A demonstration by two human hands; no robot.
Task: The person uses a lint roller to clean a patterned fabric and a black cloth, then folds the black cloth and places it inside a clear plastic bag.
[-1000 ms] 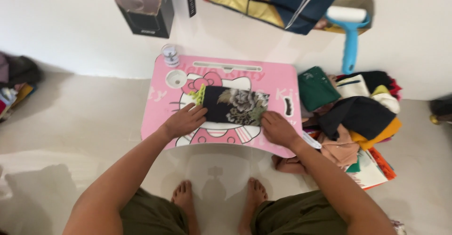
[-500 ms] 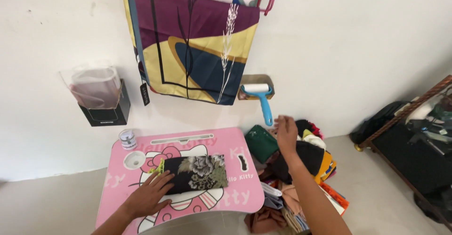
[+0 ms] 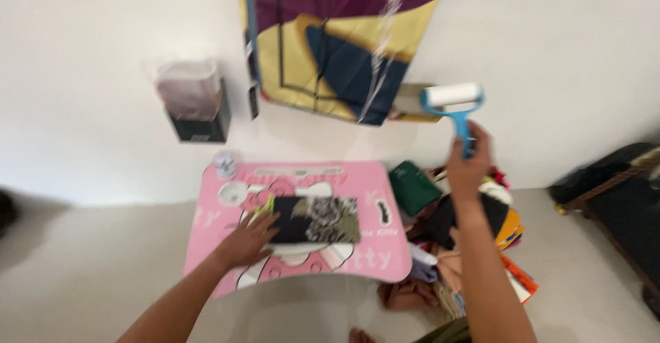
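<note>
While left hand (image 3: 247, 241) lies flat, pinning the dark patterned folded cloth (image 3: 317, 219) on the pink surface (image 3: 385, 260), right hand (image 3: 467, 168), grip clenched, lifts the blue-handled white lint roller (image 3: 452, 97); advisable: keep cloth taut, roll evenly.

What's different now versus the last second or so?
The right hand left the folded cloth, reached right, gripped the blue lint roller and lifted it. The left hand still presses the dark patterned cloth on the pink table.
</note>
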